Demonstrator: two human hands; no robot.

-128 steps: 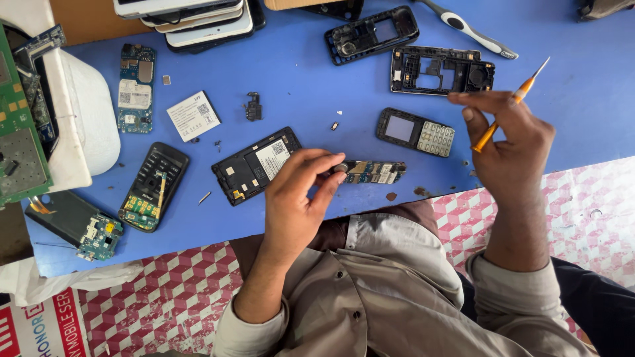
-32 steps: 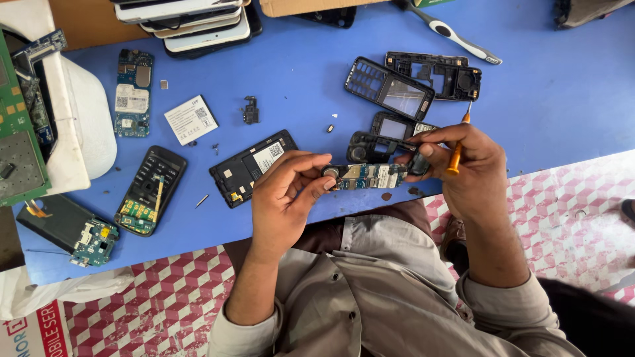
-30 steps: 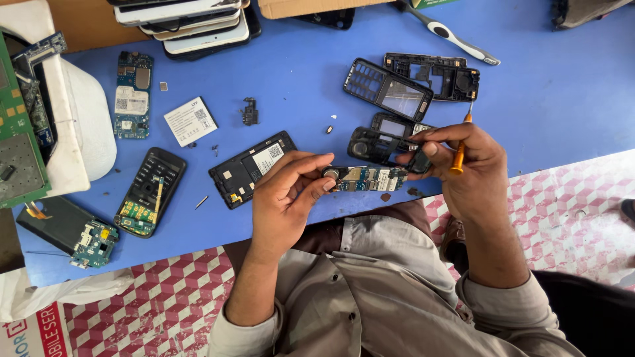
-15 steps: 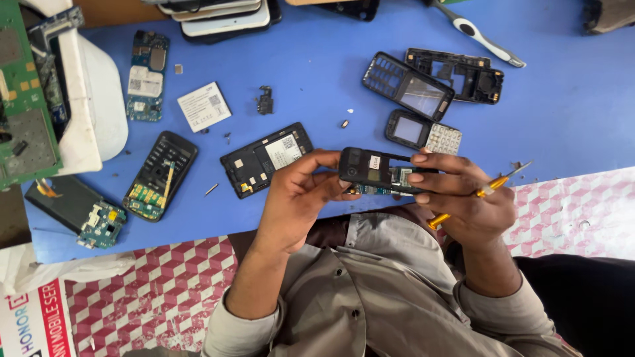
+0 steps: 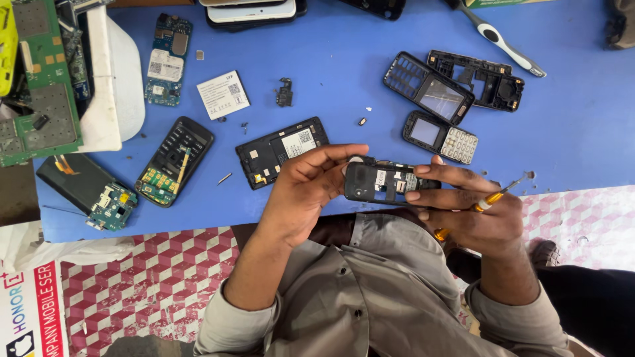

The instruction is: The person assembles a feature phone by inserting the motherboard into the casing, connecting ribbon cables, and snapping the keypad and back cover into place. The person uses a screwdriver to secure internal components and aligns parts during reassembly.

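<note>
With front cover (image 5: 428,88) and keypad (image 5: 440,136) already off on the worktop (image 5: 344,59), both hands pinch the opened phone body (image 5: 380,181); right hand (image 5: 473,211) also grips a screwdriver (image 5: 493,198), left hand (image 5: 307,188) steadies; reassembly looks undone.

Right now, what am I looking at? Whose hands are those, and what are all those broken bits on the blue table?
The picture comes from a camera worn on a person's head, looking down at their own two hands. The left hand and the right hand together hold an opened phone with its insides showing. The right hand also keeps a small screwdriver with an orange and yellow handle tucked in its fingers.

On the blue table lie many taken-apart phone pieces: a black back shell by the left hand, a white battery, a keypad front, two empty black frames, a keypad with a green board on it, and a toothbrush at the top. At the far left is a white tray with green circuit boards.
</note>
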